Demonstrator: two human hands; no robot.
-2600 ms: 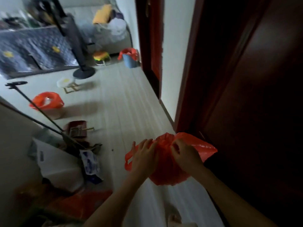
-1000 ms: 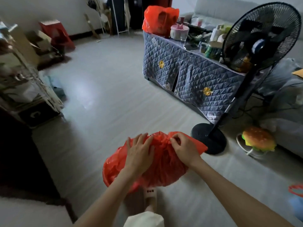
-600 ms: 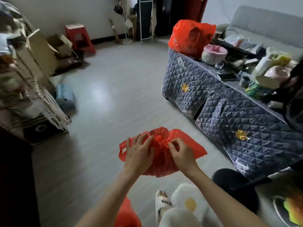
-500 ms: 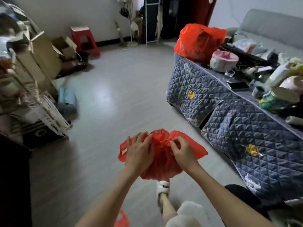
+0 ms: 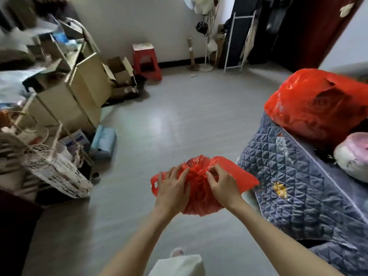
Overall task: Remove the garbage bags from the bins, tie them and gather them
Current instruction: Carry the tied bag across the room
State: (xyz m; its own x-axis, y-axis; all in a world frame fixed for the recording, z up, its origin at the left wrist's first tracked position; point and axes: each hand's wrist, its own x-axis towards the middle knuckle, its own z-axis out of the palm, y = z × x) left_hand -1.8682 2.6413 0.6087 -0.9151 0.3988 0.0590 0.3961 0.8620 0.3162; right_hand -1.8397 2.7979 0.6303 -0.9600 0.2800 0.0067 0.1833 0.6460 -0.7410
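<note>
Nearest, at 6 o'clock: a pale garment edge and a toe, blurred.

Centre frame, held in the air above the floor [image 5: 179, 120]: small red bag [image 5: 201, 198], thin crinkled plastic, gathered at the top into a puckered neck. Left hand [image 5: 172, 188] lies against the bag's 9 o'clock side with fingers spread nearly straight, pressing the bulge, likely to steady it. Right hand [image 5: 224, 185] at the 3 o'clock side, fingers curled, pinching the plastic at the neck; judged to be working the knot. 1 handle loop sticks out at 9 o'clock, a flat flap at 3 o'clock, both loose. Tie looks unfinished.

At 3 o'clock: table [image 5: 298, 182] under a quilted blue-grey cover, diamond stitching, a yellow flower patch. On it at 2 o'clock, a larger red bag [image 5: 318, 104], glossy, full; whether it is tied I cannot tell. Probably the gathering spot. Beside it a pale rounded pot [image 5: 352, 156], blurred.

At 9 o'clock: white wire rack [image 5: 57, 170], tilted; cardboard boxes [image 5: 79, 92] behind it.

Far, 12 o'clock: red plastic stool [image 5: 146, 60] by the wall, white rail [image 5: 239, 40] at 1 o'clock.
</note>
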